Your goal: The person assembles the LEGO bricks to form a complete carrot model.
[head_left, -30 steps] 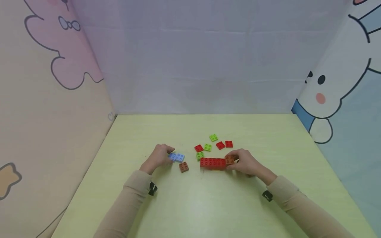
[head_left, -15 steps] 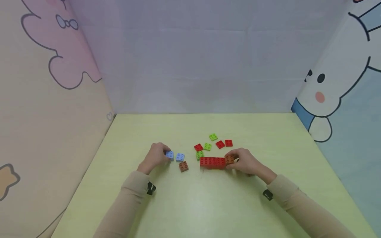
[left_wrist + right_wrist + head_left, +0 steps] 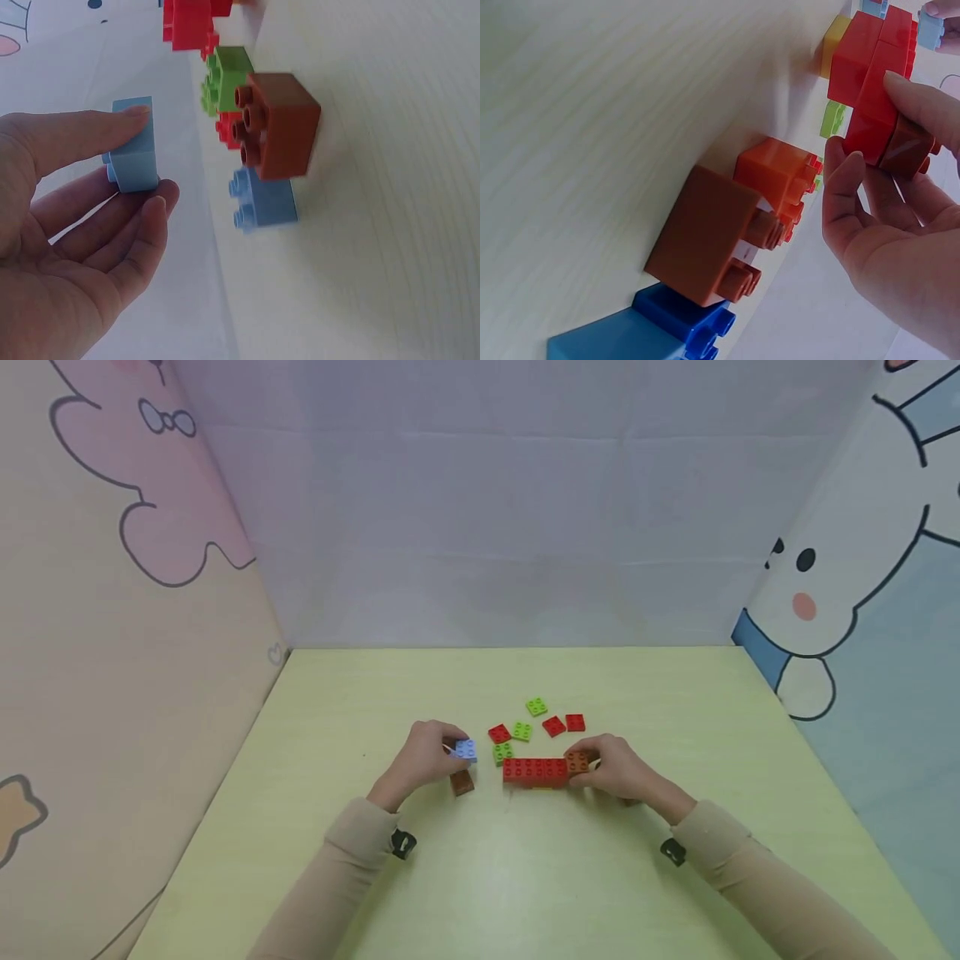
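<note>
My left hand [image 3: 426, 755] pinches a light blue brick [image 3: 135, 142] between thumb and fingers, held up off the table. Below it, a second light blue brick [image 3: 266, 199] lies beside a brown brick [image 3: 281, 127]; in the head view the hand hides that blue brick. My right hand [image 3: 617, 767] grips the right end of a red brick row [image 3: 534, 772], where a brown brick [image 3: 577, 763] is fixed on. A yellow brick [image 3: 834, 46] shows under the row in the right wrist view.
Behind the row lie loose green bricks [image 3: 536, 706] and red bricks [image 3: 553, 726]. By my right wrist sit an orange brick [image 3: 772, 172], a brown brick [image 3: 701, 232], a dark blue brick [image 3: 681, 311] and a lighter blue brick [image 3: 619, 337]. A white wall [image 3: 510, 527] closes the table's back.
My left hand first drew one light blue brick leftward from the other, then carried it right, above the second one and the brown brick. My right hand stays on the row's end.
</note>
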`<state>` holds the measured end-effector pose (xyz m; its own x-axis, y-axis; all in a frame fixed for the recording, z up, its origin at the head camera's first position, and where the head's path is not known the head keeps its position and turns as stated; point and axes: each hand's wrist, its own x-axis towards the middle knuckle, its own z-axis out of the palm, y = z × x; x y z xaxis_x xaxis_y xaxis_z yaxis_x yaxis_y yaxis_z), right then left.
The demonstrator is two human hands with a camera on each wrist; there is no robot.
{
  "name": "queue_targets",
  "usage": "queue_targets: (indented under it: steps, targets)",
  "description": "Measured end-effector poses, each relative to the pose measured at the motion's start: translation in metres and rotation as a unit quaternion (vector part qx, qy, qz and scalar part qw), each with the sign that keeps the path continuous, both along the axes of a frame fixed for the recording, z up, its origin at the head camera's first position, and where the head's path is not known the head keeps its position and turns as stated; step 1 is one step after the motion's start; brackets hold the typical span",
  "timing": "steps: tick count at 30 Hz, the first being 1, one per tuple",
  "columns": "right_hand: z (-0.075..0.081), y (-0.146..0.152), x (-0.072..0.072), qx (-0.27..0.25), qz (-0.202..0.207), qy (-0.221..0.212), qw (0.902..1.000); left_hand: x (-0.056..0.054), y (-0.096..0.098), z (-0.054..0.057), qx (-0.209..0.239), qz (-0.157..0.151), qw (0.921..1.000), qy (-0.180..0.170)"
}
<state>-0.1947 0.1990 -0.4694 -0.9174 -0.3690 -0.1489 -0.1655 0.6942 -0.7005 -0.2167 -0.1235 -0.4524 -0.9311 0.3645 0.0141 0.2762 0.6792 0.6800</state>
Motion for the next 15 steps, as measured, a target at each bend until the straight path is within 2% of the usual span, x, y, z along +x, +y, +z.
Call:
queue_targets:
  steps: [6, 15]
  targets:
    - [0.000, -0.001, 0.000, 0.003, -0.007, -0.003, 1.0000, 0.004, 0.022, -0.001, 0.016, -0.033, 0.9991, -0.021]
    - [0.001, -0.002, 0.001, -0.004, -0.003, -0.003, 1.0000, 0.005, 0.041, 0.001, 0.036, -0.056, 0.9975, -0.027]
